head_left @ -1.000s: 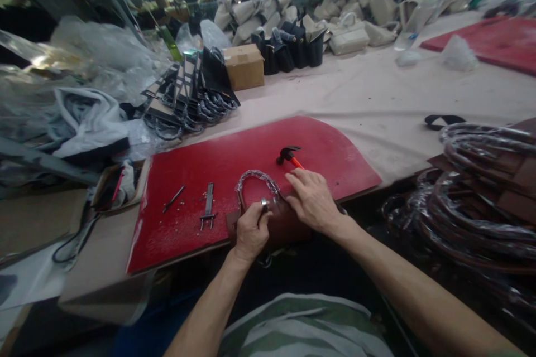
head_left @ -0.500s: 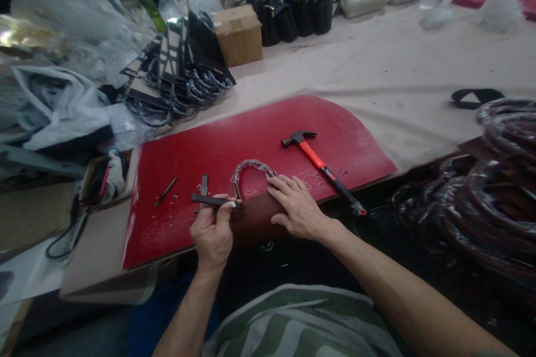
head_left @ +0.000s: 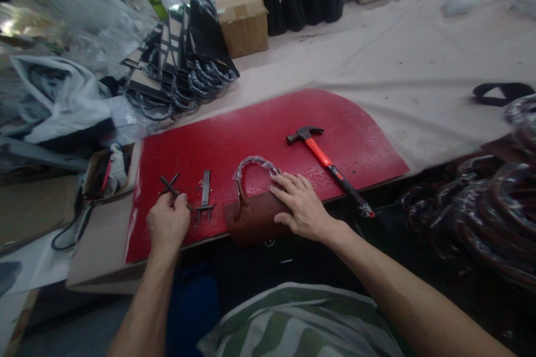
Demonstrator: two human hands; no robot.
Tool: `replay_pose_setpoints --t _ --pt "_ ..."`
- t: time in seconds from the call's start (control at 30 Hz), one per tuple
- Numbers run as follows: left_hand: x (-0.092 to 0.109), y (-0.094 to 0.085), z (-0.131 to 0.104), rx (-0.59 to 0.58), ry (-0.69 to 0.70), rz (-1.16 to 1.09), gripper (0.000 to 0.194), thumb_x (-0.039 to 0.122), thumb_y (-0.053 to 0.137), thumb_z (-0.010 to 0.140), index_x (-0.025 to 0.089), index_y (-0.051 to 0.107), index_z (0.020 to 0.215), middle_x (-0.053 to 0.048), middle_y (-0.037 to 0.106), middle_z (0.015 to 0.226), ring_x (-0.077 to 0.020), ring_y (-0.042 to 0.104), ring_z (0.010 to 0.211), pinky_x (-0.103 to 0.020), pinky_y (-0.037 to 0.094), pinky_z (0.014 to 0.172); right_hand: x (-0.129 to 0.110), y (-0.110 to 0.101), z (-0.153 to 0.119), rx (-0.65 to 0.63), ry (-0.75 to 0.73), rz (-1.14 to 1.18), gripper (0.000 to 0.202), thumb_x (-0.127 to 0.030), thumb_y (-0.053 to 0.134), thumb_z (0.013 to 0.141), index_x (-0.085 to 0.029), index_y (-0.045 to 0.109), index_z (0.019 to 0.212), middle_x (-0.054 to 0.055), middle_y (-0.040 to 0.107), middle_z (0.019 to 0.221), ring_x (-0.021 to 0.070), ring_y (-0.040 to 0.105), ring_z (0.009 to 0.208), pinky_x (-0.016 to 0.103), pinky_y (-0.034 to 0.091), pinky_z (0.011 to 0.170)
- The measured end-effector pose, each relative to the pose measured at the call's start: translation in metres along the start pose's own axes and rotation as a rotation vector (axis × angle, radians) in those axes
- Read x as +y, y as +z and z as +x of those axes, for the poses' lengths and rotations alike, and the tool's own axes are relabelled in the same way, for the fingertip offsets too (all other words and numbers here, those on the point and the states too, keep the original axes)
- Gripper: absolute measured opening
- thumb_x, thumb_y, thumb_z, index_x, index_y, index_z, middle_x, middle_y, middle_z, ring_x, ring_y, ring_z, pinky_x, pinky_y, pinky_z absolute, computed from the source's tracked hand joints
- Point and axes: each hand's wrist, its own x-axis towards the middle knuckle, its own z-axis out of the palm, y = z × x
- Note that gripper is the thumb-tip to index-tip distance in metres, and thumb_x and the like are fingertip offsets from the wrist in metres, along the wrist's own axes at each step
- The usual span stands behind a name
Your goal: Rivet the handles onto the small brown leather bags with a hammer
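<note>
Clear plastic is heaped at far left, beyond an open box. On the crumb-strewn red board, a dark rod is pinched by the left hand. A brown leather piece is laid at the board's near edge, touched by the right hand, fingers loosely spread. A hammer is laid beyond; plastic-wrapped brown loops are piled at right.

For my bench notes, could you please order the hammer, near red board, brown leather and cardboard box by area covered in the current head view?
1. Near red board
2. Cardboard box and brown leather: too alike to rank; the right hand hides some leather
3. Hammer
</note>
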Motion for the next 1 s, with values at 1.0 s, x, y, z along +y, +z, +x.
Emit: replay_pose_setpoints --t 1.0 --pt "-0.005 -0.015 0.109 -0.2 0.166 0.235 0.012 0.027 0.057 0.081 0.018 0.065 0.078 -0.016 0.072 0.088 -0.0324 0.068 0.094 -0.039 0.048 0.081 0.004 0.003 0.003 0.079 -0.05 -0.017 0.062 -0.033 0.076 0.084 -0.017 0.058 0.141 0.013 0.045 0.155 0.0359 0.038 0.142 0.06 0.031 0.118"
